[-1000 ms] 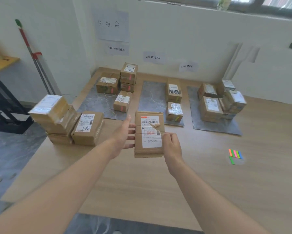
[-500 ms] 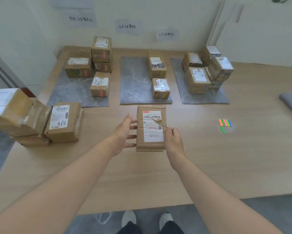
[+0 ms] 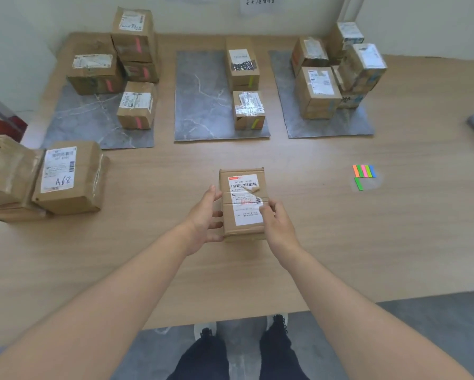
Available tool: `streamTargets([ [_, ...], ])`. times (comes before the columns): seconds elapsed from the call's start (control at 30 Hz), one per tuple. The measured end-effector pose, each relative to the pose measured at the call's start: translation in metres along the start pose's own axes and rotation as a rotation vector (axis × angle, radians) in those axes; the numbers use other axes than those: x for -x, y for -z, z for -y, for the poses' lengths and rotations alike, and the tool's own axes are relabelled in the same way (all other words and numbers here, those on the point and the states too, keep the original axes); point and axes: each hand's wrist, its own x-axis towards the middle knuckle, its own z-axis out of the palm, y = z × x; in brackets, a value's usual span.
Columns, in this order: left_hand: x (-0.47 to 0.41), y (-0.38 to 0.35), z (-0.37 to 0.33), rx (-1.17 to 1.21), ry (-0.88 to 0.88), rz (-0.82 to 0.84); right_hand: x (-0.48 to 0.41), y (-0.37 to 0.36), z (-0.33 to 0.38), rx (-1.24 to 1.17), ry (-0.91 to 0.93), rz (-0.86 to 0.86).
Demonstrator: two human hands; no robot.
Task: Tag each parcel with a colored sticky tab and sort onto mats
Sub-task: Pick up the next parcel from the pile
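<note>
Both bare forearms reach forward over the near edge of the worktop (image 3: 353,242) and converge toward its middle. The left hand (image 3: 204,215) is turned palm inward, its thumb lying at the top left edge of the parcel (image 3: 244,187) and its fingers curled against the parcel's left side. The right hand (image 3: 277,223) shows its back to the camera and grips the parcel's right edge. Both wrists are roughly straight.
</note>
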Motion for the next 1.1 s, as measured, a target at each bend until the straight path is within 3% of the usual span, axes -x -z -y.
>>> streamTargets([
  [0.2, -0.011, -0.007, 0.013, 0.009, 0.022, -0.040, -0.007, 0.004, -0.013, 0.060, 0.015, 0.086],
  [0.53, -0.015, -0.004, 0.012, -0.041, -0.027, -0.089, -0.012, 0.000, -0.016, 0.023, 0.031, 0.074],
  [0.83, 0.012, -0.031, -0.029, -0.088, -0.295, -0.151, -0.010, 0.015, 0.008, -0.050, 0.186, -0.093],
  [1.1, 0.028, -0.065, -0.054, -0.219, -0.354, -0.033, 0.001, 0.047, 0.035, -0.141, 0.296, -0.217],
])
